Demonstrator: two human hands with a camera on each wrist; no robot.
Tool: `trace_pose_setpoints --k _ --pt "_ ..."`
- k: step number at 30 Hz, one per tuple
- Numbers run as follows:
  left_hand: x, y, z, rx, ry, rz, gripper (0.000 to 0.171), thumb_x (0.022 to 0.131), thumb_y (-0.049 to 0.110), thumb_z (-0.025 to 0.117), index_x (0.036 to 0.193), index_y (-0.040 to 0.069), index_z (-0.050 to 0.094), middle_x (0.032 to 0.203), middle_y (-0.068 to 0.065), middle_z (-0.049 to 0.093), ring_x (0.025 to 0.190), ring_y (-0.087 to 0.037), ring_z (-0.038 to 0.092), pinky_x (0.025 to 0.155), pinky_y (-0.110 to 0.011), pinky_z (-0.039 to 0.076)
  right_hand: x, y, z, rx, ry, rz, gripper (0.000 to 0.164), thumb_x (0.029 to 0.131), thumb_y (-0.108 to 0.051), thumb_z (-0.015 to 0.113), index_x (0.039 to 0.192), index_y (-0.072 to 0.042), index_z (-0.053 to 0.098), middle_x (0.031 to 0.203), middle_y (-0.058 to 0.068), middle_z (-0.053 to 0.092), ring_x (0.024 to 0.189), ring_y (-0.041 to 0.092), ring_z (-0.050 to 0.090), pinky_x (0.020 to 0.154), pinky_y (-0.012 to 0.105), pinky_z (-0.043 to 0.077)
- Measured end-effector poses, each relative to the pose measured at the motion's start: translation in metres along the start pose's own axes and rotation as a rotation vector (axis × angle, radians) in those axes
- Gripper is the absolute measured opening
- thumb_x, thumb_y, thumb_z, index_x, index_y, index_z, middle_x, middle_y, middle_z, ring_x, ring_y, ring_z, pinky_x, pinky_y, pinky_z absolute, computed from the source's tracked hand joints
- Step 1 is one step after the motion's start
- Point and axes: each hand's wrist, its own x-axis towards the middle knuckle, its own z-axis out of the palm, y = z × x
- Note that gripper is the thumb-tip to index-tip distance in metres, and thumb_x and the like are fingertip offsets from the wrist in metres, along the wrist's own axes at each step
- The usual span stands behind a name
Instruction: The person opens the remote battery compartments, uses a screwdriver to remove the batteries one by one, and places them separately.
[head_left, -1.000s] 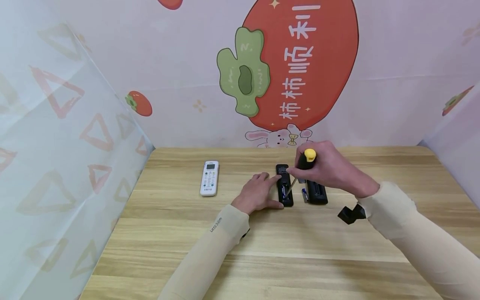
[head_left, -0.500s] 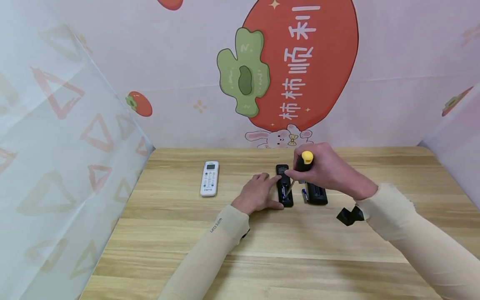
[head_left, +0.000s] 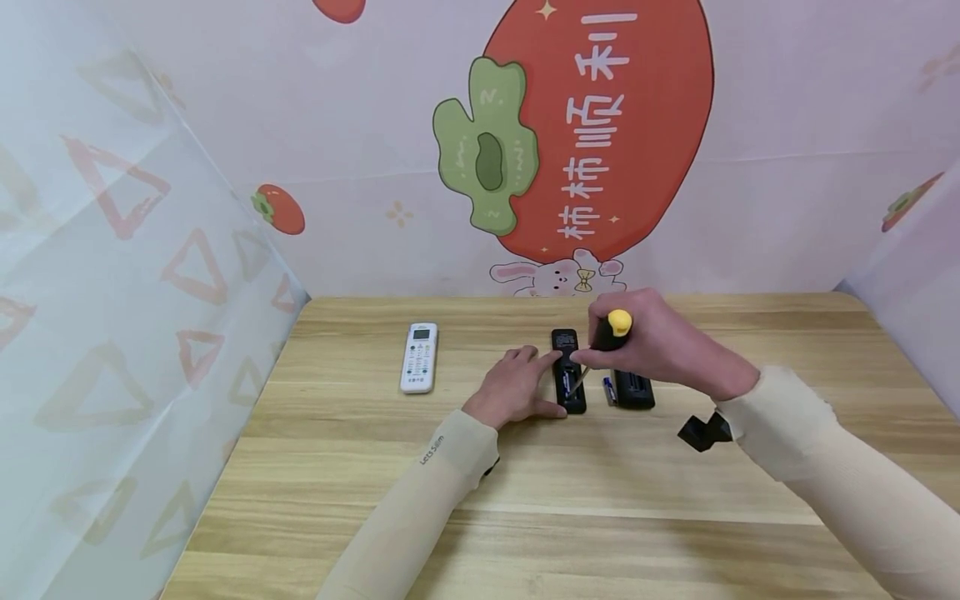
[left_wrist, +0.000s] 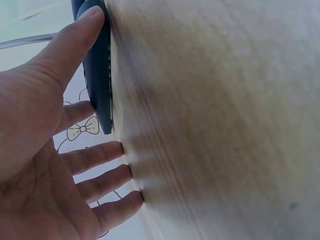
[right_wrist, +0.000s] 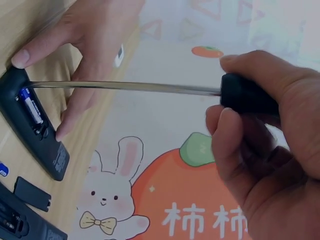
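L hand point(head_left: 517, 385): spread, thumb + index pressing edge of remote point(head_left: 566, 364).
R hand point(head_left: 648, 342): apart from L, gripping screwdriver point(right_wrist: 150, 87).
Remote: back up on table point(head_left: 360, 483), betw. hands.
Battery point(right_wrist: 32, 106): in remote, tip at its end; prob. being pried.
Next move: likely needs steady remote, gentle levering.

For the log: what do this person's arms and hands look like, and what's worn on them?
The left sleeve and right sleeve are long and cream-coloured, the right one wrinkled near the cuff. Small dark lettering marks the left one. A black angular piece shows by the right cuff. The left hand and right hand wear no gloves.
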Motion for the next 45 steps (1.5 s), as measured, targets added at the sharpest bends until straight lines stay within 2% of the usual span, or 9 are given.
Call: trace_pose_setpoints --k 6,9,13,16,18,26,45 --pt "0.000 0.000 -0.001 -0.012 -0.001 -0.002 0.094 0.080 0.063 0.078 0.158 0.028 0.039 0.149 -0.010 0.046 0.137 -0.030 0.043 0.111 -0.045 0.041 -0.007 -0.003 0.005 -0.035 0.012 -0.170 0.033 0.077 -0.010 0.090 0.074 -0.026 0.061 0.075 -0.019 0.056 0.068 0.001 0.056 0.062 0.021 0.052" --pt "-0.001 0.001 -0.001 -0.011 -0.001 -0.002 0.094 0.080 0.063 0.078 0.158 0.028 0.039 0.150 -0.010 0.046 0.138 -0.030 0.043 0.112 -0.046 0.040 -0.013 -0.004 0.008 -0.039 0.016 -0.239 0.031 0.079 -0.011 0.088 0.075 -0.026 0.061 0.077 -0.019 0.055 0.067 -0.001 0.054 0.061 0.016 0.049" --pt "-0.002 0.001 -0.001 -0.005 -0.001 -0.004 0.094 0.080 0.063 0.078 0.158 0.028 0.039 0.150 -0.010 0.046 0.138 -0.031 0.042 0.112 -0.046 0.040 -0.020 -0.007 0.012 -0.070 0.017 -0.308 0.021 0.091 -0.030 0.078 0.076 -0.024 0.063 0.079 -0.018 0.054 0.067 -0.002 0.053 0.061 0.011 0.047" --pt "-0.002 0.001 -0.001 -0.006 -0.001 -0.003 0.093 0.080 0.063 0.078 0.158 0.028 0.039 0.150 -0.010 0.046 0.138 -0.031 0.042 0.112 -0.045 0.039 -0.022 -0.009 0.016 -0.111 0.020 -0.347 0.030 0.097 -0.044 0.063 0.076 -0.024 0.063 0.078 -0.016 0.050 0.064 -0.004 0.050 0.060 0.009 0.045" --pt "-0.002 0.001 0.000 -0.004 -0.001 0.000 0.093 0.081 0.063 0.077 0.158 0.027 0.039 0.150 -0.010 0.046 0.138 -0.030 0.042 0.113 -0.045 0.039 -0.024 -0.010 0.018 -0.133 0.022 -0.367 0.036 0.099 -0.048 0.057 0.074 -0.023 0.063 0.076 -0.016 0.047 0.062 -0.005 0.047 0.058 0.009 0.044" --pt "-0.002 0.001 0.000 -0.004 -0.003 0.001 0.093 0.081 0.061 0.078 0.158 0.027 0.038 0.151 -0.011 0.045 0.139 -0.030 0.042 0.113 -0.045 0.039 -0.026 -0.013 0.022 -0.200 0.028 -0.404 0.040 0.102 -0.049 0.052 0.075 -0.023 0.066 0.074 -0.014 0.043 0.061 -0.006 0.043 0.056 0.009 0.043" --pt "-0.001 0.001 -0.001 0.012 -0.005 0.001 0.093 0.081 0.063 0.077 0.158 0.028 0.039 0.150 -0.010 0.046 0.138 -0.030 0.042 0.112 -0.044 0.040 -0.022 -0.017 0.016 -0.195 0.038 -0.424 0.039 0.102 -0.048 0.052 0.074 -0.023 0.063 0.074 -0.014 0.043 0.060 -0.005 0.042 0.055 0.010 0.041"
